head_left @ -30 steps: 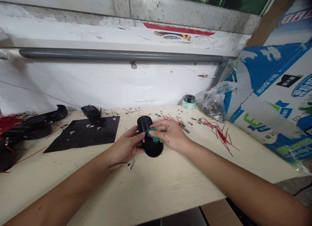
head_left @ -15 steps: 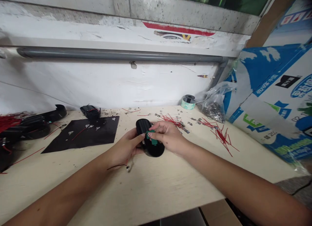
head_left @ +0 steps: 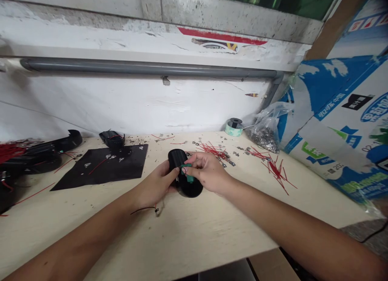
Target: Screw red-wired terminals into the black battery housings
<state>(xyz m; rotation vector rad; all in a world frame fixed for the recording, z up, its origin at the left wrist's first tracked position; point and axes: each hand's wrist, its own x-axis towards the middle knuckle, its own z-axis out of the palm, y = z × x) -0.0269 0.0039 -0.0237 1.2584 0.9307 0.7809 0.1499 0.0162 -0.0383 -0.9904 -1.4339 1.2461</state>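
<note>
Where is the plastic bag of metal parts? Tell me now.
In the head view, the plastic bag of metal parts lies at the back right of the table, between the tape roll and the printed cardboard.

the black oval casing (head_left: 189,189) at the centre carries a bright green strip (head_left: 189,176). thin red wires (head_left: 275,172) make a scattered tangle at 3 o'clock on the cream tabletop (head_left: 212,232), a black mat (head_left: 103,168) lies at 9 o'clock, and a blue-and-white printed carton (head_left: 339,115) shows at 2 o'clock.
</note>
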